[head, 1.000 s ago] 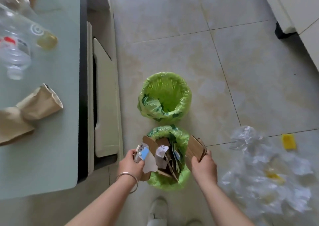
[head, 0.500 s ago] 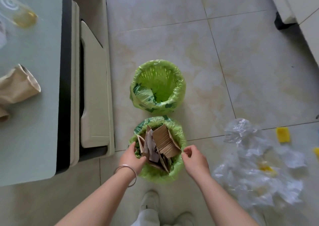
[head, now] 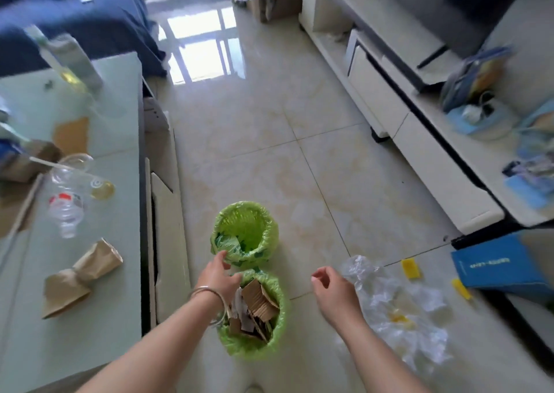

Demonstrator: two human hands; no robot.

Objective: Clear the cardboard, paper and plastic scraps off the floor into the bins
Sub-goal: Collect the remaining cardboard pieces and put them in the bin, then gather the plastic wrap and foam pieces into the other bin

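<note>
Two small bins lined with green bags stand on the tiled floor. The near bin (head: 280, 326) is stuffed with brown cardboard pieces (head: 258, 302) and paper scraps. The far bin (head: 269, 227) looks hollow inside. My left hand (head: 217, 275), a bangle on its wrist, hovers between the two bins with fingers spread, its fingertips at the far bin's rim. My right hand (head: 332, 290) hangs loosely curled and holds nothing, just left of a heap of clear plastic wrap (head: 398, 311) on the floor.
Yellow scraps (head: 411, 268) lie by the plastic, beside a blue folder (head: 494, 268). A glass-topped table (head: 84, 287) on the left carries crumpled brown paper bags (head: 81, 275) and a plastic bottle (head: 66, 209). A white TV cabinet (head: 419, 158) runs along the right.
Both hands let go of the cardboard, which now sits in the near bin. The left hand moved up toward the far bin, the right hand toward the plastic. The view tilted up.
</note>
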